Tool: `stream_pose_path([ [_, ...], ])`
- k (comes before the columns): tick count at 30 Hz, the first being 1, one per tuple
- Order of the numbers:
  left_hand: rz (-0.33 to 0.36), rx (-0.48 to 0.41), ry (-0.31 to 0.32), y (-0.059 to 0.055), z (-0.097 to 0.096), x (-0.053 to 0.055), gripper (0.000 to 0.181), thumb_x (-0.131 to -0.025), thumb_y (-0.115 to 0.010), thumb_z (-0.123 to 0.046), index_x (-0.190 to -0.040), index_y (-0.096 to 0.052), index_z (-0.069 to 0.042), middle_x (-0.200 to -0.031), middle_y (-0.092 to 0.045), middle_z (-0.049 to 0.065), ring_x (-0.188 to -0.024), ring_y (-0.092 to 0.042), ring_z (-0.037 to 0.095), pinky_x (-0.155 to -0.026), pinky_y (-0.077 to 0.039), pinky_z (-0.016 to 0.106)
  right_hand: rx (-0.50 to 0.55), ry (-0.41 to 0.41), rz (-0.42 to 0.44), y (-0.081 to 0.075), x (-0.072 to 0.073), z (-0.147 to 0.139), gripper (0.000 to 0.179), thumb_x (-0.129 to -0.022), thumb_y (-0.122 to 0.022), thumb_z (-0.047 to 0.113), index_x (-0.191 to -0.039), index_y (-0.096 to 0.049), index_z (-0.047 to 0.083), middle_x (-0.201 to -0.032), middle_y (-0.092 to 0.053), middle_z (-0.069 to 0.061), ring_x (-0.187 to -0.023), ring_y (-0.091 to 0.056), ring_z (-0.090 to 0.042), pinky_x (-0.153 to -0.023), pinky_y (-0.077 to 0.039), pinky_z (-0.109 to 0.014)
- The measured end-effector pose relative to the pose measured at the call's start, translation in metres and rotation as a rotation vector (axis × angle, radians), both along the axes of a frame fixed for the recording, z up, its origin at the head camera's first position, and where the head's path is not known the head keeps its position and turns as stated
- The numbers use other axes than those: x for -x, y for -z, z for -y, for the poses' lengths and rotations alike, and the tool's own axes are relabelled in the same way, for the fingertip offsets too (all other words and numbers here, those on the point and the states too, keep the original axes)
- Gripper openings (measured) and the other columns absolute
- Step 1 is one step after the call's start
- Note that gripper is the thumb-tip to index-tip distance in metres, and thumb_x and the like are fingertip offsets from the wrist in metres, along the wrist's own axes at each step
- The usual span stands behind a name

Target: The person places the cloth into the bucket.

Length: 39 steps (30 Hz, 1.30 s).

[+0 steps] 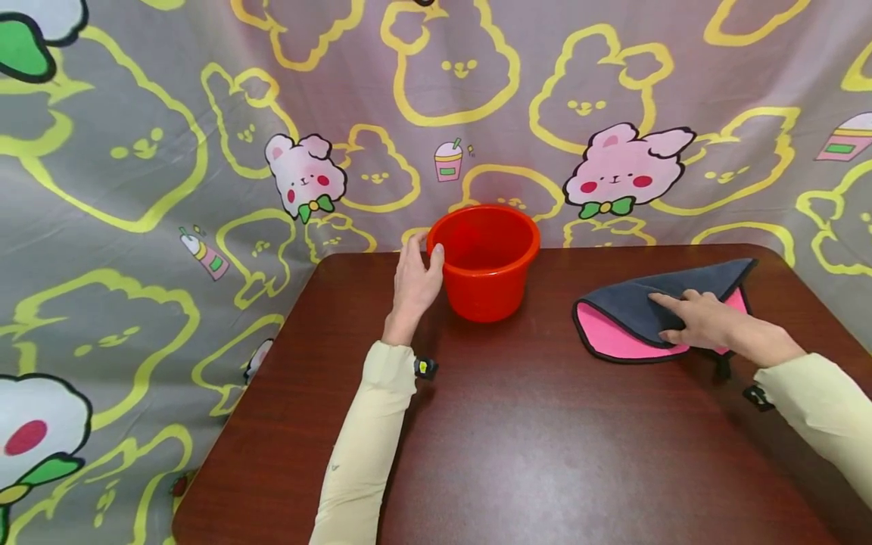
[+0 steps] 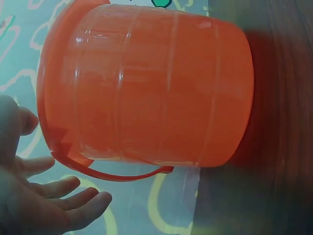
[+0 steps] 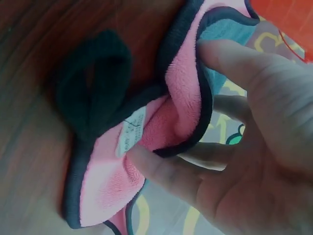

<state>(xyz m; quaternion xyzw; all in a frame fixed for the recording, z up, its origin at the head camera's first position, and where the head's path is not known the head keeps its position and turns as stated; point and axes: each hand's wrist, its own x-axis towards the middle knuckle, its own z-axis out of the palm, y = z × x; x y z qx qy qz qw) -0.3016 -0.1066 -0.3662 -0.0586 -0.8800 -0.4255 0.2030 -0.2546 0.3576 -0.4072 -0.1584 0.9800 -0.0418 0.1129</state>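
Observation:
The red bucket (image 1: 487, 295) stands upright toward the back of the table. My left hand (image 1: 417, 284) is at the left side of its rim, and its thumb overlaps the rim in the head view. In the left wrist view the left fingers (image 2: 73, 200) are loosely spread beside the bucket's thin red handle (image 2: 122, 176). On the right lies a folded cloth (image 1: 627, 299), grey on one face and pink on the other, with black edging. My right hand (image 1: 708, 322) rests on it, fingers extended. A white label (image 3: 131, 132) shows on the pink face.
A black loop (image 3: 93, 83) hangs off the cloth's edge. Dark brown wood makes up the table (image 1: 545, 446). Close behind its back edge is a grey curtain (image 1: 381, 91) with yellow rabbit outlines, which also runs down the left side.

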Motion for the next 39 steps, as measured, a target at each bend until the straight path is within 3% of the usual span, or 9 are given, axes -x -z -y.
stream_pose_path([
  [6,0.037,-0.133,0.026,0.005,-0.004,0.003,0.046,-0.098,-0.052,-0.034,-0.137,-0.048,-0.01,-0.127,-0.056,0.012,-0.111,-0.055,0.028,-0.1,-0.048,0.043,0.021,-0.075,-0.061,0.003,-0.001,0.002,0.07,-0.08,-0.078,0.022,-0.138,-0.049,-0.003,-0.108,-0.056,-0.031,-0.091,-0.057,-0.041,-0.075,-0.053,-0.055],
  [13,0.05,-0.196,0.029,0.012,-0.008,0.005,0.045,-0.098,-0.052,-0.032,-0.138,-0.047,-0.011,-0.125,-0.056,0.012,-0.107,-0.054,0.028,-0.099,-0.047,0.043,0.051,-0.073,-0.082,0.006,-0.003,0.007,0.056,-0.08,-0.076,0.01,-0.131,-0.056,-0.004,-0.094,-0.061,-0.016,-0.074,-0.052,-0.021,-0.063,-0.048,-0.039],
  [20,0.034,-0.224,0.033,0.016,-0.01,0.005,0.043,-0.098,-0.052,-0.032,-0.137,-0.048,-0.012,-0.124,-0.057,0.01,-0.105,-0.055,0.027,-0.096,-0.049,0.042,0.116,-0.04,-0.099,-0.001,-0.003,0.011,0.048,-0.082,-0.071,0.004,-0.127,-0.059,-0.003,-0.098,-0.063,-0.016,-0.067,-0.049,-0.016,-0.058,-0.041,-0.033],
  [28,0.048,-0.237,0.039,0.014,-0.009,0.003,0.044,-0.098,-0.052,-0.033,-0.138,-0.048,-0.014,-0.124,-0.058,0.009,-0.105,-0.055,0.026,-0.096,-0.051,0.041,0.182,-0.106,-0.262,-0.025,0.002,0.021,0.038,-0.082,-0.071,0.003,-0.119,-0.064,-0.004,-0.105,-0.066,-0.024,-0.074,-0.052,-0.02,-0.063,-0.046,-0.036],
  [39,0.06,-0.247,0.062,0.016,-0.007,0.004,0.045,-0.099,-0.051,-0.034,-0.139,-0.046,-0.015,-0.126,-0.057,0.008,-0.106,-0.055,0.024,-0.096,-0.052,0.04,0.27,-0.103,-0.452,-0.055,-0.004,0.041,0.036,-0.081,-0.072,0.0,-0.117,-0.068,0.001,-0.107,-0.064,-0.022,-0.076,-0.054,-0.024,-0.06,-0.042,-0.033],
])
